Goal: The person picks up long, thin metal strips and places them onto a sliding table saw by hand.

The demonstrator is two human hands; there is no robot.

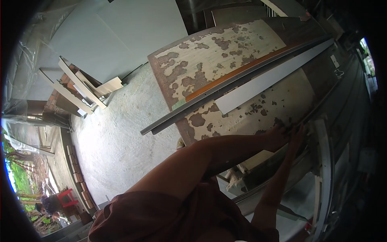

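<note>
Both my arms reach to the right side of the worn table point(250, 44), and my hands are close together at its edge. My left hand point(277, 137) has its fingers curled near the peeling tabletop. Beside it, my right hand point(297, 133) also has bent fingers, near a dark edge. Whatever lies between the fingers is too small and dark to make out. Nearby on the table lie a long white board point(270, 82), a grey metal channel bar point(225, 86) and an orange-brown strip point(238, 74). The grey bar juts past the table's left end.
Pale boards point(82, 82) lean on bricks at the left. A large grey panel point(121, 24) stands behind the concrete floor point(121, 121). A curved pale frame point(325, 161) is right of my hands. Outside, a person point(50, 205) is near a red stool point(67, 197).
</note>
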